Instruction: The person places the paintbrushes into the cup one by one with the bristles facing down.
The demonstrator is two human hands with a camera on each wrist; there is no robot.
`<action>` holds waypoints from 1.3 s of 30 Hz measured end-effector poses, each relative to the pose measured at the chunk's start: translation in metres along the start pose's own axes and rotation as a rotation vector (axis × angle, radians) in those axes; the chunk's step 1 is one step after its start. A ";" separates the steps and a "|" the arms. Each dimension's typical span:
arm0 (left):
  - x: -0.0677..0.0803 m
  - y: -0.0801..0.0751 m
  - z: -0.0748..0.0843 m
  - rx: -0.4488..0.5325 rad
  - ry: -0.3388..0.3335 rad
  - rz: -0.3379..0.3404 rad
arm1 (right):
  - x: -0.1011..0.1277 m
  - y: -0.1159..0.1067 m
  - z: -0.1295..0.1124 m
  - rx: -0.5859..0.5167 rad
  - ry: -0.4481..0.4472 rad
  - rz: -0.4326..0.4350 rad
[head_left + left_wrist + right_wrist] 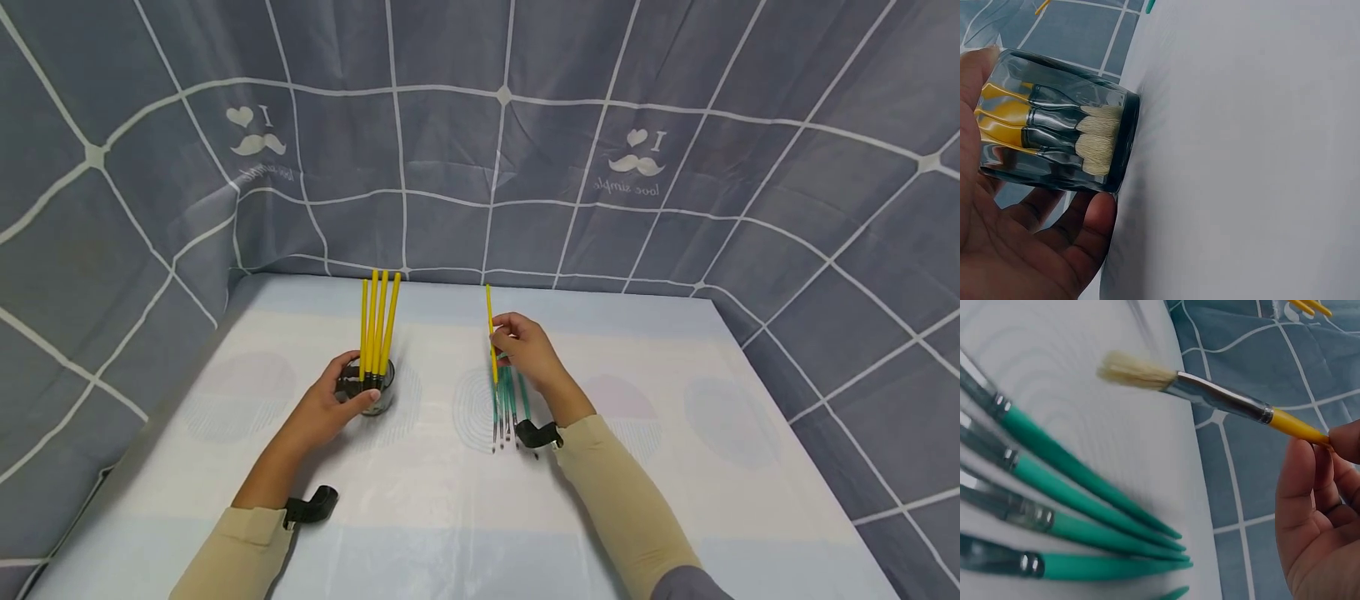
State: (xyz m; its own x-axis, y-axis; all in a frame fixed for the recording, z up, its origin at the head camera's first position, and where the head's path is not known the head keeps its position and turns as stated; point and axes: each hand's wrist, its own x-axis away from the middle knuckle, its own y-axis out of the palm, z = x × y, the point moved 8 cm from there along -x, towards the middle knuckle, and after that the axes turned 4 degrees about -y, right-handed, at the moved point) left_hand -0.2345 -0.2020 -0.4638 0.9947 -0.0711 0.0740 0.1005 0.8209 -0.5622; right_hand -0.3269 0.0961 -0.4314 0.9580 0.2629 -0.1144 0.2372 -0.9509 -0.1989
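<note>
On the table at left stands a clear glass [386, 400] holding several yellow-handled paintbrushes [378, 321], handles up. My left hand [322, 414] grips the glass, thumb on one side and fingers round the other. Pale bristles [1097, 140] show through the glass near its base in the left wrist view. Between thumb and fingertips, my right hand [531, 350] pinches another yellow-handled paintbrush [1222, 400] by its handle. That brush hangs bristles down, raised off the table. Under the right hand lie several green-handled paintbrushes [1091, 456], side by side.
A white tablecloth [420, 500] with faint round prints covers the table. Behind it and at both sides hangs a grey curtain [442, 142] with white grid lines. Black wrist cameras [311, 505] sit on both forearms, the right one close above the green brushes.
</note>
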 end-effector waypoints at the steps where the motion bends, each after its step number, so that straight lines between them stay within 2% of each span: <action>1: 0.000 0.000 0.000 0.001 -0.004 -0.001 | 0.000 0.002 -0.001 0.001 -0.001 0.002; 16: -0.002 0.000 -0.001 0.011 0.001 0.002 | -0.013 0.022 -0.024 -0.037 -0.062 0.019; 28: -0.001 0.001 -0.003 0.008 0.001 0.010 | -0.020 0.058 -0.051 -0.136 -0.119 0.010; 39: -0.002 0.001 -0.001 0.011 0.004 0.013 | -0.020 0.089 -0.065 -0.131 -0.144 0.013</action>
State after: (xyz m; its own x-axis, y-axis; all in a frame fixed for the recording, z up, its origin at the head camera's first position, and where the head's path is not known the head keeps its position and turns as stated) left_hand -0.2366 -0.2021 -0.4655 0.9960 -0.0627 0.0638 0.0876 0.8282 -0.5536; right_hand -0.3149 -0.0044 -0.3837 0.9303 0.2624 -0.2562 0.2533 -0.9649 -0.0688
